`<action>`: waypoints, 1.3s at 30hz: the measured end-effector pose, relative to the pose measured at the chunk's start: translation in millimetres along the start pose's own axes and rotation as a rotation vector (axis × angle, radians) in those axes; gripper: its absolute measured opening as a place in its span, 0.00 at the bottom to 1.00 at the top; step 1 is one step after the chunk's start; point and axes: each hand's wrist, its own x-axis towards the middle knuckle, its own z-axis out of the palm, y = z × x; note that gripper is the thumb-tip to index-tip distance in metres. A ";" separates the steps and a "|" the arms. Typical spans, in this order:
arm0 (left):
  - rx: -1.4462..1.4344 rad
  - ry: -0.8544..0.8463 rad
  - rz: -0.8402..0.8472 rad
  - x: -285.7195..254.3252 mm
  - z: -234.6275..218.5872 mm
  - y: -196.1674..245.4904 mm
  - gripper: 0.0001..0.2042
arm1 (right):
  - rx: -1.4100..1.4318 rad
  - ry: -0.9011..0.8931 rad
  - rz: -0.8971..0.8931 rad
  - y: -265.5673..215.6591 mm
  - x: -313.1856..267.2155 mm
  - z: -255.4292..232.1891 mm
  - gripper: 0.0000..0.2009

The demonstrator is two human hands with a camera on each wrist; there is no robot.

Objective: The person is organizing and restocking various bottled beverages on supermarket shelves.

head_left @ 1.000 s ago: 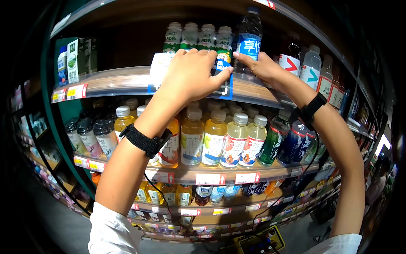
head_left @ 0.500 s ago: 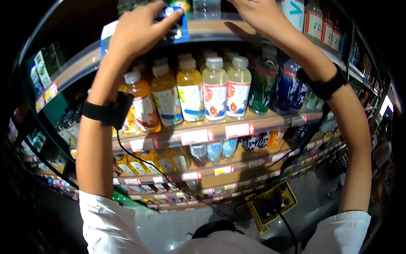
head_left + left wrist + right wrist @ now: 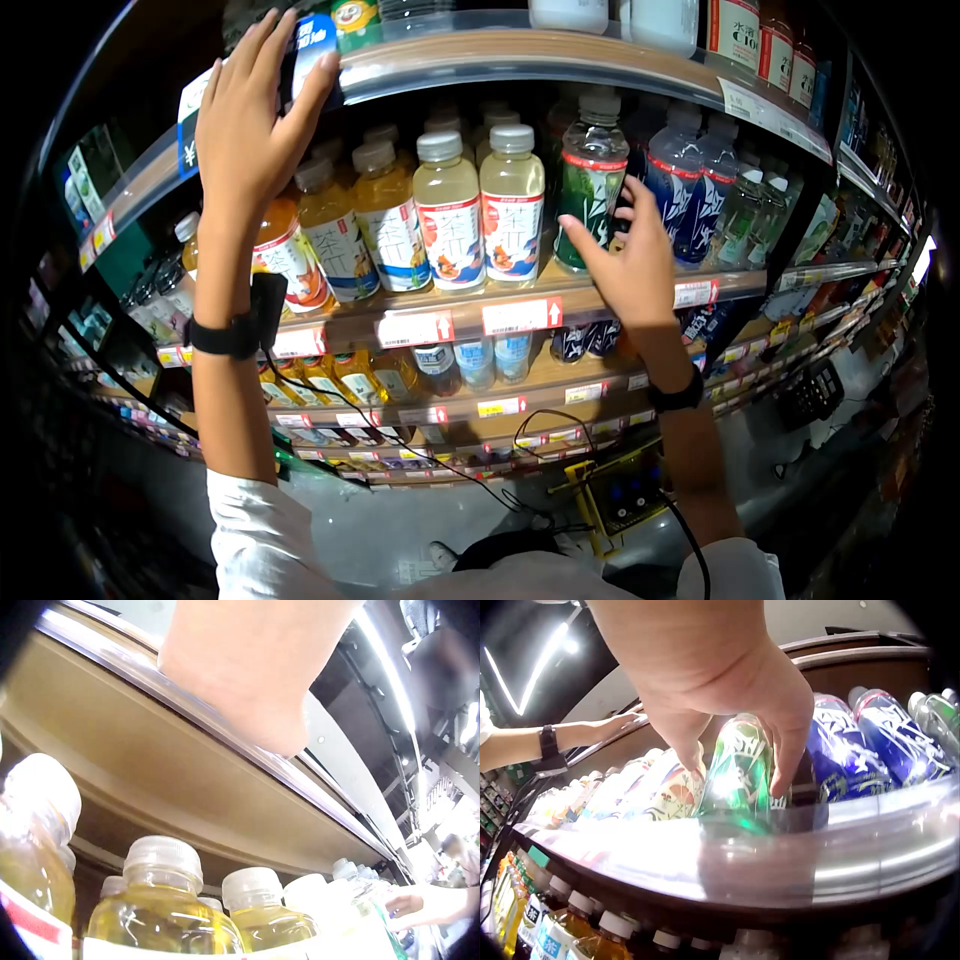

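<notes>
My left hand [image 3: 245,140] lies with straight fingers on the upper shelf's front edge, over a blue and white sign card [image 3: 315,50]. In the left wrist view only the heel of that hand shows at the ledge; its fingers are hidden. One shelf lower, my right hand [image 3: 635,255] reaches around a green bottle [image 3: 592,185] with a red-banded neck. The right wrist view has the green bottle [image 3: 739,769] upright between thumb and fingers, which are spread on either side, with a narrow gap on the thumb side.
Tea bottles [image 3: 450,210] with white caps stand in a row left of the green one, and dark blue bottles [image 3: 675,190] to its right. A clear lip [image 3: 780,862] runs along the shelf front. Cables [image 3: 400,435] hang below, near a yellow-framed basket [image 3: 600,510].
My right hand has left the water bottle on the upper shelf and come down to the green bottle. The view has tilted downward. My left hand stays at the upper shelf edge, its fingers now straighter.
</notes>
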 end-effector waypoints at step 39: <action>-1.137 -2.120 0.105 -495.2 -247.6 297.6 0.29 | -0.279 -0.536 1.575 -232.2 -806.9 -280.5 0.15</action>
